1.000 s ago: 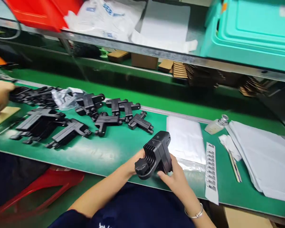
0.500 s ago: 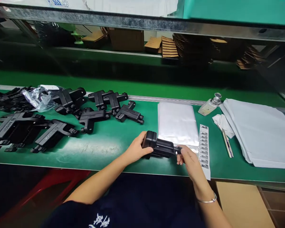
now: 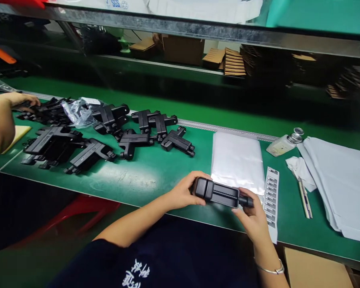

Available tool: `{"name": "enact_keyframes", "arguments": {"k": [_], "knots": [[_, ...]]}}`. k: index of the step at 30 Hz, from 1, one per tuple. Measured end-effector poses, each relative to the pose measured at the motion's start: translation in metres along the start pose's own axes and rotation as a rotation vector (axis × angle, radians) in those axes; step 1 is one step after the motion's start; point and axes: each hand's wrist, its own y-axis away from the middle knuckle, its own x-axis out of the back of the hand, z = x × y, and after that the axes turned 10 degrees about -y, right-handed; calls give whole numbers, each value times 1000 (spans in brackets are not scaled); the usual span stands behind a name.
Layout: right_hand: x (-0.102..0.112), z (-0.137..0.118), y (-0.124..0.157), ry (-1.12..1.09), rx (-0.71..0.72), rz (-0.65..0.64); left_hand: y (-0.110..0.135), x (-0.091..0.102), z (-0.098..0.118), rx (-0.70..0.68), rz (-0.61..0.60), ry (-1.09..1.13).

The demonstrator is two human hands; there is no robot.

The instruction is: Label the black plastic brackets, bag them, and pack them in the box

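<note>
Between my two hands I hold a black plastic clamp-like holder (image 3: 225,194) above the bench's front edge. My left hand (image 3: 187,192) is closed round its blocky end. At the other end, my right hand (image 3: 252,214) grips the frame beside a dark knob (image 3: 246,201). A long recess with a threaded rod inside faces up toward me. Behind the holder lies a stack of clear plastic bags (image 3: 237,160). A strip of printed labels (image 3: 271,196) is just right of my right hand.
Several similar black holders (image 3: 135,142) lie on the green bench to the left, near a crumpled clear bag (image 3: 81,112). A co-worker's arm (image 3: 0,120) reaches in at far left. At right are a glass bottle (image 3: 283,143), a cutter knife (image 3: 305,198) and white sheets (image 3: 342,180).
The holder has been turned so its recess faces up, and my right hand has shifted from the knob's end onto the frame. A co-worker's arm has come into view at left.
</note>
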Motion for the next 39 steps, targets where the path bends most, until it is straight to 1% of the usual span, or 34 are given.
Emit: {"name": "enact_keyframes", "arguments": {"k": [2,3,5,7,11,13,17,20,21,23,24,26,28,30,31,32,33,35,36,37,39], "knots": [[-2,-6,0,65,57,31,1,5,-2,-133,-37,-11],[-2,-10,0,99,99,38,2,7,-4,-172,-47,-17],[-3,-16,0,171,177,35,5,12,-6,-216,-44,-34],[-5,-18,-2,222,226,21,9,17,-5,-249,-36,-99],[-13,-7,-8,175,254,20,14,25,4,-342,-65,-334],[-17,3,-11,129,238,10,16,27,10,-357,-77,-398],[-23,14,-14,25,142,-34,19,29,20,-247,-73,-406],[-25,8,-11,-17,43,-54,20,30,25,-93,-36,-326],[-26,3,-10,-10,4,-66,20,30,25,-14,-5,-278],[-27,-8,-6,-2,-44,-103,20,30,24,147,100,-118],[-27,-14,-5,-3,-39,-126,19,29,22,212,160,-13],[-28,-25,-4,29,34,-137,18,28,18,292,249,184],[-28,-33,-6,132,151,-109,17,26,14,326,273,287],[-27,-40,-11,242,233,-91,17,24,12,332,267,281],[-26,-43,-13,271,239,-95,17,24,11,321,267,253],[-26,-45,-15,283,211,-104,18,23,11,303,267,216],[-25,-46,-16,286,149,-117,19,23,11,283,266,174],[-24,-47,-17,263,-14,-150,19,22,11,251,262,101],[-23,-47,-17,237,-73,-156,19,22,11,248,264,78],[-23,-46,-16,207,-95,-157,19,21,10,255,270,67],[-22,-43,-16,172,-30,-136,18,19,10,284,281,76]]}}
